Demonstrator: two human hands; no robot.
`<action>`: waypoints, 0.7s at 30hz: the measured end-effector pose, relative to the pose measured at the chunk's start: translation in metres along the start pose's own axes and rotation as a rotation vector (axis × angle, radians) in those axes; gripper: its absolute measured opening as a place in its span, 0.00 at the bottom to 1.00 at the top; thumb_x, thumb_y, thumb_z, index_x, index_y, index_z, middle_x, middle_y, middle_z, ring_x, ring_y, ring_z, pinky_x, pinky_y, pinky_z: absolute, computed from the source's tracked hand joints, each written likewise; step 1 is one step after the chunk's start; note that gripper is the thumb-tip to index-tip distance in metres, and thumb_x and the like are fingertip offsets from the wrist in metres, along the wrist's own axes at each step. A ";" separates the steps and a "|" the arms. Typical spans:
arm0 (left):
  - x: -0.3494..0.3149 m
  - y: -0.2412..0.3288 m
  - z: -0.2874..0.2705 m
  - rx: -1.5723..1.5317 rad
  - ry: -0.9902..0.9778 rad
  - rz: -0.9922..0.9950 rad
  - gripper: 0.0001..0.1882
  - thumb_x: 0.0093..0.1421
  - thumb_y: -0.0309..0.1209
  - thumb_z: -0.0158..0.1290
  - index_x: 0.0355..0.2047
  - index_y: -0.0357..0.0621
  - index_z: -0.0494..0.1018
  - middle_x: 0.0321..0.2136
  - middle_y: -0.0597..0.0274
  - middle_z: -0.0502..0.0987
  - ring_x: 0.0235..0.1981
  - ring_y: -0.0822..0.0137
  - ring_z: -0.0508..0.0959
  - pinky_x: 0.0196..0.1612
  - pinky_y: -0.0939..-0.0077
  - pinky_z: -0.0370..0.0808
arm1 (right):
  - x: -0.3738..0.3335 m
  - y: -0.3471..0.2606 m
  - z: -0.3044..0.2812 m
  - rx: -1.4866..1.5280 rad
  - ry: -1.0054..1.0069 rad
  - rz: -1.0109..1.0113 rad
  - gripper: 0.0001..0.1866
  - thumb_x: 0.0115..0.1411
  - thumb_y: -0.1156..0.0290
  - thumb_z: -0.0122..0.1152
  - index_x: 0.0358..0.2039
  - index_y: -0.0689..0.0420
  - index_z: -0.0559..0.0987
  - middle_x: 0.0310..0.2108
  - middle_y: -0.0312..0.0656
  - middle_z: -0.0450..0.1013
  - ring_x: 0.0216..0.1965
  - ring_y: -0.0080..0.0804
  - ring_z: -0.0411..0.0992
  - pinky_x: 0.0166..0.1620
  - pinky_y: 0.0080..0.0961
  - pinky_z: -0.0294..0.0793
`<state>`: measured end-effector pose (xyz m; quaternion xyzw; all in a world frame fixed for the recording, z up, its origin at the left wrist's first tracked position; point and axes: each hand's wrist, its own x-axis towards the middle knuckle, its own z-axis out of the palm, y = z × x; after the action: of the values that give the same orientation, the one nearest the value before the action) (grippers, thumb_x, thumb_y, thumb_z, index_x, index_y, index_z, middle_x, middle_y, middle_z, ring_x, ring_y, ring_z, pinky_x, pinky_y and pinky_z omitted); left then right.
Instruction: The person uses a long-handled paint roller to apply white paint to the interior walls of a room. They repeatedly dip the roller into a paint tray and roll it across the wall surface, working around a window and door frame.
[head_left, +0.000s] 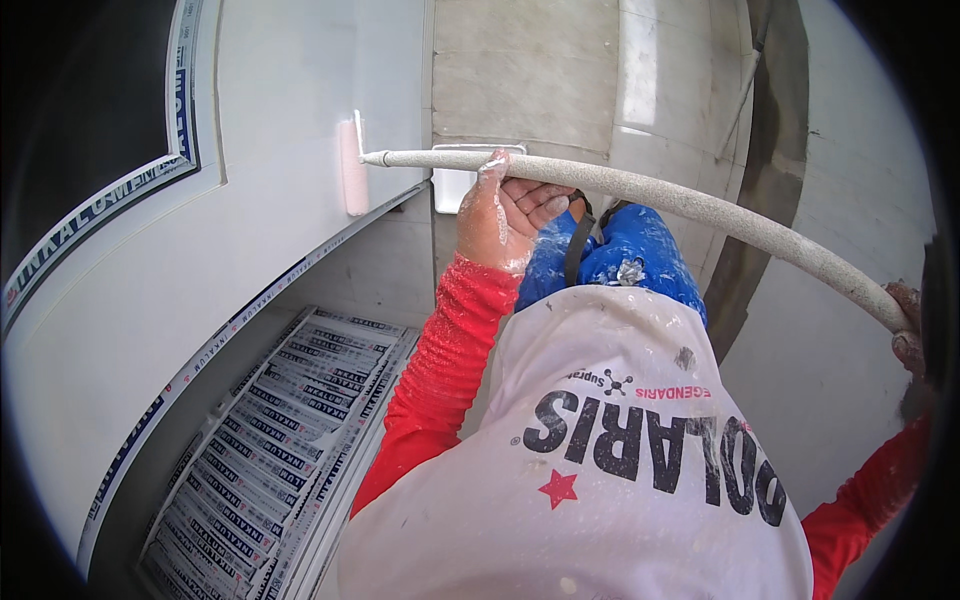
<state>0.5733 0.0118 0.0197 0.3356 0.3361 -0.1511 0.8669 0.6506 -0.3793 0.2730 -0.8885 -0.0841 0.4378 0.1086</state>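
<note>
A paint roller with a pale pink sleeve (352,168) rests against the white wall panel at the upper left. Its long, speckled pole (700,196) runs across the view to the right and looks bent by the lens. My left hand (508,212), smeared with white paint, is turned palm up at the front part of the pole. The thumb lies over the pole and the loosely curled fingers sit along its near side. At the far right rim, my right hand (908,328) is wrapped round the pole's rear end, partly lost in the dark edge.
Below the pole's front stands a white paint tray (455,190) on the tiled floor (525,70). A stack of film-wrapped slats (270,460) lies at lower left. A dark window opening (85,110) with taped frame is upper left. A thin stick (745,90) leans at upper right.
</note>
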 end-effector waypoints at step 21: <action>0.189 -0.100 -0.192 0.004 0.347 -0.190 0.16 0.62 0.45 0.45 0.35 0.43 0.67 0.26 0.56 0.75 0.27 0.59 0.77 0.32 0.62 0.78 | 0.156 -0.090 0.149 -0.185 -0.085 -0.011 0.15 0.62 0.58 0.55 0.42 0.53 0.79 0.25 0.43 0.77 0.28 0.42 0.77 0.37 0.35 0.77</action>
<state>0.5695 0.0637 -0.2626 0.3251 0.5105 -0.1730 0.7770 0.6211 -0.2365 0.0899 -0.8750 -0.1337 0.4647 0.0249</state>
